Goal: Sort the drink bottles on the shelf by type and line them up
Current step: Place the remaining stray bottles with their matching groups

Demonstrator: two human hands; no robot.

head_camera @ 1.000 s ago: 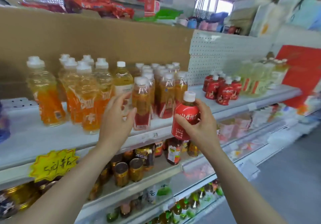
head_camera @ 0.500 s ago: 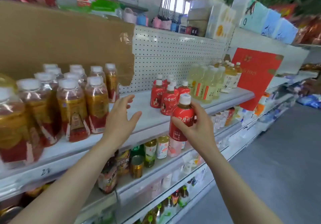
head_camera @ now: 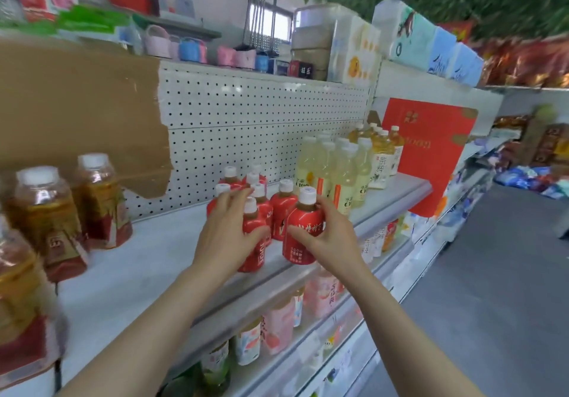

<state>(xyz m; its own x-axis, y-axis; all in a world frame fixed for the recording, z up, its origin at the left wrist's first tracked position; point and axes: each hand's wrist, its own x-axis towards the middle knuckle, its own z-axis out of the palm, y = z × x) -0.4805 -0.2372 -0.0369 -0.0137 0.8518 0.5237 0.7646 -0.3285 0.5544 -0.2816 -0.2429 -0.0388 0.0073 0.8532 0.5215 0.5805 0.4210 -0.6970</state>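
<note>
My right hand point(head_camera: 331, 239) grips a small red bottle with a white cap point(head_camera: 303, 230), standing at the front edge of the white shelf point(head_camera: 147, 261). My left hand point(head_camera: 229, 236) wraps around the neighbouring red bottle point(head_camera: 254, 244) just to its left. Behind them stands a cluster of several more red bottles point(head_camera: 281, 208). Further right are pale yellow drink bottles point(head_camera: 332, 168). Amber tea bottles with red labels point(head_camera: 49, 218) stand on the left, blurred.
A perforated white back panel point(head_camera: 246, 119) and brown cardboard point(head_camera: 77, 113) rise behind the shelf. A red sign point(head_camera: 431, 150) hangs at the shelf's right end. Lower shelves hold pink and green bottles point(head_camera: 277, 325). A grey aisle floor point(head_camera: 492, 289) lies on the right.
The view swung right along the shelf. My right hand carried the red bottle over and set it among the other red bottles. My left hand, open before, closed on the adjacent red bottle.
</note>
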